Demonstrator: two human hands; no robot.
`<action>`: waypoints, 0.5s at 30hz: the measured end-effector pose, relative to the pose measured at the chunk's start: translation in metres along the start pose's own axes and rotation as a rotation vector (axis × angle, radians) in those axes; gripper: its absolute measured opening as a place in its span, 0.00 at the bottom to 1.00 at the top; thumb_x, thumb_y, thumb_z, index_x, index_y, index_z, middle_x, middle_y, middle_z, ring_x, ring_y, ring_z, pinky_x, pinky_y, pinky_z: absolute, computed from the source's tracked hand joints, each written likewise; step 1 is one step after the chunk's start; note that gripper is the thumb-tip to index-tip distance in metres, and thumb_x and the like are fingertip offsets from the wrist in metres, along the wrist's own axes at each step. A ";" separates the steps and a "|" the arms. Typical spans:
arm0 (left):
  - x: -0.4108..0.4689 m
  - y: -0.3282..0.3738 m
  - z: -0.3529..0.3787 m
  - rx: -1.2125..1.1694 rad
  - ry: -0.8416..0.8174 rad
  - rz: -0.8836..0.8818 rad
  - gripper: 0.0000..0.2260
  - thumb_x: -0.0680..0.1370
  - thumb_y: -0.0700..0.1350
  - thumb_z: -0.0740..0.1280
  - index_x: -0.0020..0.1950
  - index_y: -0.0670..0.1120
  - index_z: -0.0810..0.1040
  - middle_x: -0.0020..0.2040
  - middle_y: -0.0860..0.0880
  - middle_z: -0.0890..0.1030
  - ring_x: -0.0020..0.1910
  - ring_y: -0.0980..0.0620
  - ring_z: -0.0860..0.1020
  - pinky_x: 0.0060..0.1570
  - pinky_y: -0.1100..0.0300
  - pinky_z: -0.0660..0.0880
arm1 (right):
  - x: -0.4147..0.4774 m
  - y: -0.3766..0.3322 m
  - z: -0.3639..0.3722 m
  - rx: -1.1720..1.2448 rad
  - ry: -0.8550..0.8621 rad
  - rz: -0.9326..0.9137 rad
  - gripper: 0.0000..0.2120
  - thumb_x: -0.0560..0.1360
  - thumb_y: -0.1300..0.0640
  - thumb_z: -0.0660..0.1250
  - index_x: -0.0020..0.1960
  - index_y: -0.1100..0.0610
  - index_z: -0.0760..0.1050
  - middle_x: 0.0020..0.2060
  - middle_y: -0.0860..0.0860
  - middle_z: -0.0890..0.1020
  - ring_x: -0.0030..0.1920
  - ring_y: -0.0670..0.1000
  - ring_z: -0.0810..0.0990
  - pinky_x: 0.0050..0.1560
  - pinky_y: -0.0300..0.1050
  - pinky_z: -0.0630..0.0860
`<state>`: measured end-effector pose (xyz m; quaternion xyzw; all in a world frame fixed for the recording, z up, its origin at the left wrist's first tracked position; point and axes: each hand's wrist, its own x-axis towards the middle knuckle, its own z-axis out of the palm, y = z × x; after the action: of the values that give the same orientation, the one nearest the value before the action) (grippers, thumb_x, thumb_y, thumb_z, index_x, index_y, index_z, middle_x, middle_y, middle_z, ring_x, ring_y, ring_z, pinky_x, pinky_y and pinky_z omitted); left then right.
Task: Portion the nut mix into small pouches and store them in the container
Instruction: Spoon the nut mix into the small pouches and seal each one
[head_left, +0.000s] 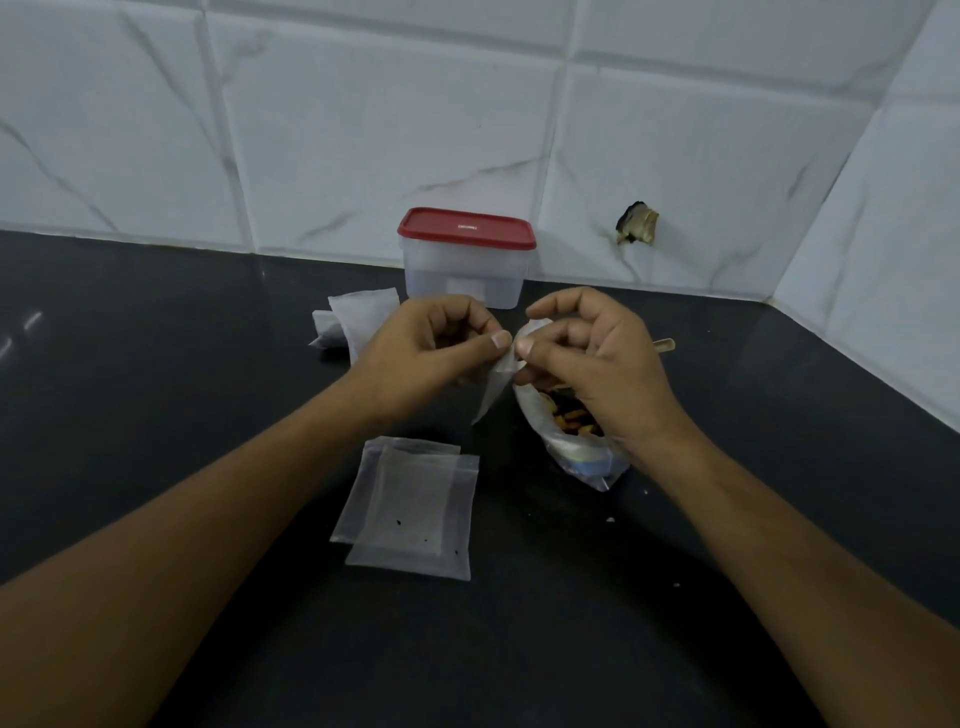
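Note:
Both hands pinch the top edge of one small clear pouch (496, 387), which hangs above the black counter. My left hand (431, 345) grips its left side and my right hand (587, 358) its right side, thumbs nearly touching. Under my right hand lies an open plastic bag of nut mix (569, 434), with orange and dark pieces showing. Two empty flat pouches (410, 506) overlap on the counter nearer to me. The clear container with a red lid (466, 257) stands shut at the back wall.
More pouches (350, 319) lie bunched left of the container, partly behind my left hand. A pale stick end (664, 343) pokes out behind my right hand. Crumbs dot the black counter (156, 364). Tiled walls meet in a corner at the right.

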<state>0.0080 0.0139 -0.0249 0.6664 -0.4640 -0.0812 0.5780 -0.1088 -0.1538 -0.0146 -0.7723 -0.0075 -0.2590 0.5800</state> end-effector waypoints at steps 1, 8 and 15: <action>0.000 0.000 0.000 0.001 -0.005 -0.006 0.05 0.81 0.41 0.69 0.52 0.38 0.81 0.40 0.49 0.83 0.37 0.55 0.80 0.40 0.62 0.77 | 0.000 0.000 0.000 0.032 0.010 0.022 0.13 0.77 0.67 0.73 0.59 0.61 0.76 0.41 0.58 0.87 0.40 0.57 0.87 0.48 0.50 0.85; -0.001 0.004 0.003 -0.028 0.004 -0.038 0.14 0.79 0.49 0.70 0.53 0.38 0.80 0.40 0.49 0.84 0.38 0.54 0.81 0.41 0.61 0.78 | 0.001 -0.001 -0.001 0.158 0.003 0.100 0.17 0.76 0.70 0.73 0.62 0.59 0.75 0.41 0.54 0.87 0.41 0.52 0.86 0.45 0.47 0.84; -0.003 0.006 0.006 0.037 0.026 -0.050 0.14 0.77 0.52 0.72 0.49 0.40 0.81 0.39 0.43 0.84 0.37 0.49 0.82 0.41 0.58 0.81 | 0.000 -0.001 0.003 0.045 -0.063 0.043 0.17 0.75 0.68 0.73 0.62 0.61 0.75 0.44 0.55 0.87 0.47 0.58 0.88 0.51 0.54 0.85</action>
<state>-0.0005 0.0123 -0.0227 0.6892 -0.4412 -0.0785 0.5694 -0.1075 -0.1512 -0.0145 -0.7669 -0.0151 -0.2217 0.6021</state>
